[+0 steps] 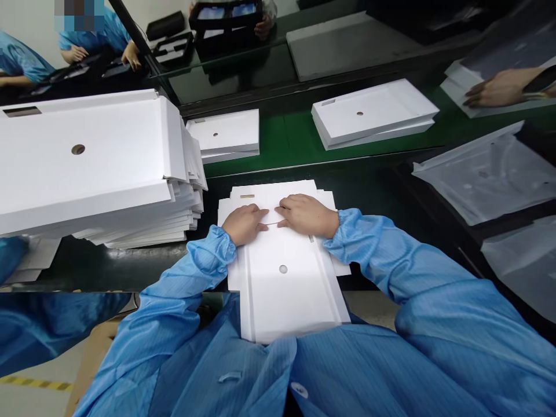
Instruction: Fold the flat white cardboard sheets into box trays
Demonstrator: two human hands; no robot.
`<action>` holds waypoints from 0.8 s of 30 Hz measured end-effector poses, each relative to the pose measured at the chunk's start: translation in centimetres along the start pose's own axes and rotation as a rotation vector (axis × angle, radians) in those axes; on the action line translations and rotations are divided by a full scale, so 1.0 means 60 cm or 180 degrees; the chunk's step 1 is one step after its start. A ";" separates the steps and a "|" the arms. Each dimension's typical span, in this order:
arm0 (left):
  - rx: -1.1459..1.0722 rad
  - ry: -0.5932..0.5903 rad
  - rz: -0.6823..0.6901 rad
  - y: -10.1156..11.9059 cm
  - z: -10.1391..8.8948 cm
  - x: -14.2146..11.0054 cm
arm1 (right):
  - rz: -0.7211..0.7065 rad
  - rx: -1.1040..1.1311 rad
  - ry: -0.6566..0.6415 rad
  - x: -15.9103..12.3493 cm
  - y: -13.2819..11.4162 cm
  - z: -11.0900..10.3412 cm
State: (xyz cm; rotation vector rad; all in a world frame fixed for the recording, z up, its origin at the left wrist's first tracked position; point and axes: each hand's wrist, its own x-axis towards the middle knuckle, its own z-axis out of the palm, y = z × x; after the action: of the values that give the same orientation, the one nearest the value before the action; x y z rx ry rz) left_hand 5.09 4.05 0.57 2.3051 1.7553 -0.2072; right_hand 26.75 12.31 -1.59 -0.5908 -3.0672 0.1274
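Observation:
A white cardboard tray blank (283, 301) with creased sides and a round hole lies in front of me, its near end against my coat. Beneath its far part is more flat white card (278, 188). My left hand (247, 223) pinches the blank's far edge, thumb and fingers close together. Just to the right, my right hand (306, 215) grips the same edge with bent fingers. Between the fingertips a thin dark line runs along the edge. The undersides of the fingers are hidden.
To my left rises a tall stack of folded white trays (117, 168). Beyond, a green conveyor (286, 139) carries white trays (373, 113) and a smaller pair (230, 133). Translucent bags (490, 174) lie right. A co-worker's hand (499, 90) rests on white card; other people sit across.

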 end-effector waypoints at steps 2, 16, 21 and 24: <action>0.0166 0.0136 0.0076 0.002 0.006 -0.002 | -0.0020 -0.0083 0.0038 0.000 -0.003 0.000; 0.0009 0.0349 0.0061 0.010 -0.023 -0.004 | 0.0308 0.0343 -0.0005 -0.012 -0.007 -0.037; 0.0213 0.0524 0.0119 -0.003 -0.025 -0.017 | 0.0237 0.0500 0.0139 -0.034 0.013 -0.043; 0.0417 0.0501 0.0176 -0.011 -0.021 -0.021 | 0.0123 0.0398 0.0090 -0.044 0.027 -0.037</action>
State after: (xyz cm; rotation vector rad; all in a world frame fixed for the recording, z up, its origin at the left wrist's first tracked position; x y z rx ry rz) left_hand 4.09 3.38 2.06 2.5224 1.7970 -0.1378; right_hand 29.84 12.99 0.48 -0.6390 -2.9937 0.3059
